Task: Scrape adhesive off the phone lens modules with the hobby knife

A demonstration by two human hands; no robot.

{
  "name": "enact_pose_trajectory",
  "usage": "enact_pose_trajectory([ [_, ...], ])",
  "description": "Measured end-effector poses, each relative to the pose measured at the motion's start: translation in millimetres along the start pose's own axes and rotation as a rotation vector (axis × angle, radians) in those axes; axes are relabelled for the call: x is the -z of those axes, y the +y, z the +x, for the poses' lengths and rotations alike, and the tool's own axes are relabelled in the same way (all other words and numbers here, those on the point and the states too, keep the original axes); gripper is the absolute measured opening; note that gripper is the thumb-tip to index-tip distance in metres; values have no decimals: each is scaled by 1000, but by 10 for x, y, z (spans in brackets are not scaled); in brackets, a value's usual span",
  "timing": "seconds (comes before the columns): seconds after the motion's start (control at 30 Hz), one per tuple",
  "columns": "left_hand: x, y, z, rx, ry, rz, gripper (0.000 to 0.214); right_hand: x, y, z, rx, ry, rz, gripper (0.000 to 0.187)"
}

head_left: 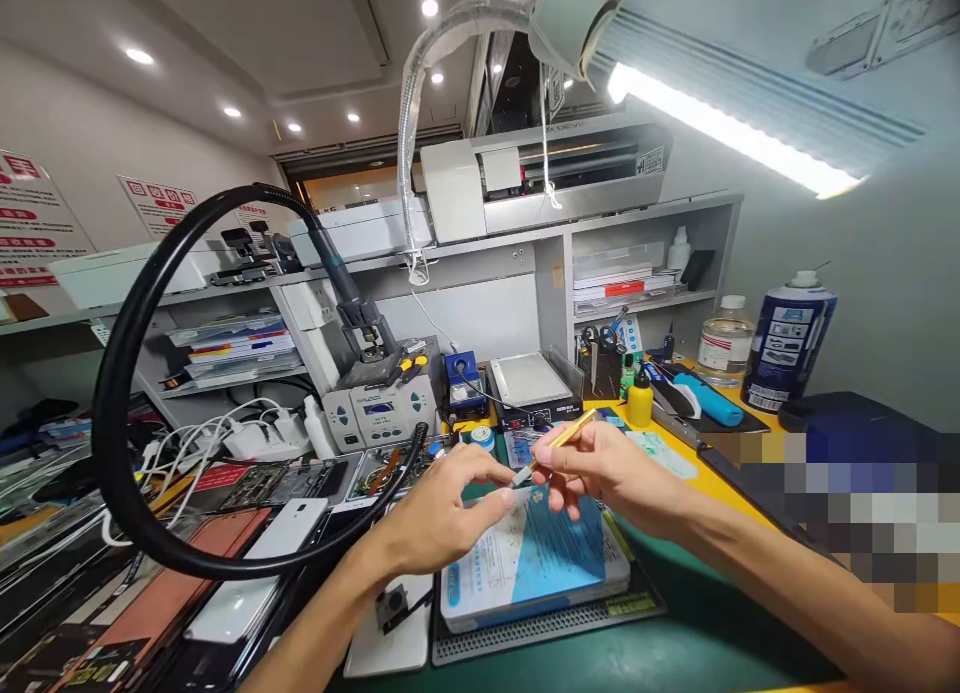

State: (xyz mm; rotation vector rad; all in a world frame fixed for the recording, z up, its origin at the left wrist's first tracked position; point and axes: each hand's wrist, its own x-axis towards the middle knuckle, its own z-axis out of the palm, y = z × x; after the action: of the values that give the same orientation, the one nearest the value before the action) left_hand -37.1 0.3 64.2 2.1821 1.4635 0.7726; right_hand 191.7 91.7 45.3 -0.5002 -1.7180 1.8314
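My right hand grips a slim gold-coloured tool, pen-like, pointing down-left over the bench. My left hand is pinched at the tool's grey tip, thumb and forefinger closed on it. Both hands hover above a blue and white packet lying on a dark ribbed mat. A small black part rests on a white plate just under my left wrist.
A thick black hose loops from a grey hot-air station at left. Opened phones and panels cover the left bench. A heating plate, yellow bottle, spray can and glass bottle stand behind. A lamp hangs overhead.
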Motion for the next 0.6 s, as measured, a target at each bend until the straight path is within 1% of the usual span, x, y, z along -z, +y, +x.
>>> enact_pose_trajectory([
  [0.1, -75, 40, 145, -1, -77, -68, 27, 0, 31, -28, 16, 16, -27, 29],
  [0.27, -187, -9, 216, -5, -106, -163, 25, 25, 22, -89, -23, 23, -60, 29],
  [0.4, -258, -46, 203, 25, -52, -189, 25, 24, 73, -82, -43, 49, -64, 28],
  [0.6, -327, -59, 171, 17, 53, -132, 22, -88, 155, -84, -24, 137, -16, 27],
])
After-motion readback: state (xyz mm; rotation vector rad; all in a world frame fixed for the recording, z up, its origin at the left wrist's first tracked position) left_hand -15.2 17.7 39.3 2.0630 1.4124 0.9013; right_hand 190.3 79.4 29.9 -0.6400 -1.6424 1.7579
